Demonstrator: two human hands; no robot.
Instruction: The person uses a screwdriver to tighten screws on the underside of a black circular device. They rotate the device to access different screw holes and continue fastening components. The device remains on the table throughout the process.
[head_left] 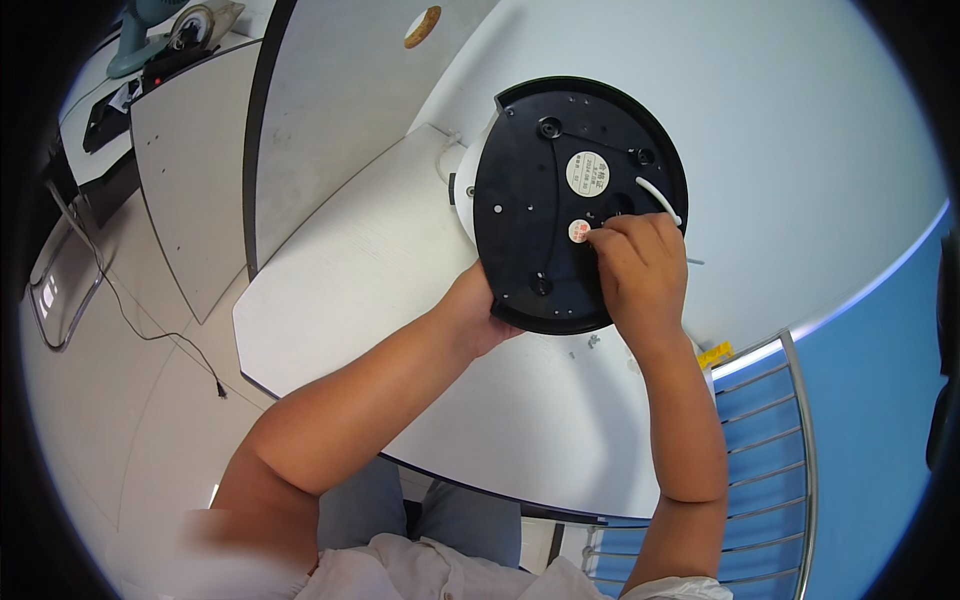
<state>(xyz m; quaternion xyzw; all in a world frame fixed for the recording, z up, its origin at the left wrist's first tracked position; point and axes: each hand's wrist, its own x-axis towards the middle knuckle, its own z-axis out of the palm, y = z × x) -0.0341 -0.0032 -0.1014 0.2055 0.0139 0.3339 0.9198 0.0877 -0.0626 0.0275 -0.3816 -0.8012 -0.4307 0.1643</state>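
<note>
A round appliance with a black underside is held up over the white table, its bottom turned toward me. Part of its white body shows at the left edge. My left hand grips it from beneath at the lower left rim, with most of the fingers hidden behind it. On the black face, the fingertips of my right hand are pinched together beside a small round sticker. What they hold, if anything, is hidden. Above it sits a larger round label. A white cord sticks out near my right knuckles.
Several small screws lie on the white table below the appliance. A grey partition panel stands at the left. A metal rack is at the right. A black plug on a cable lies on the floor.
</note>
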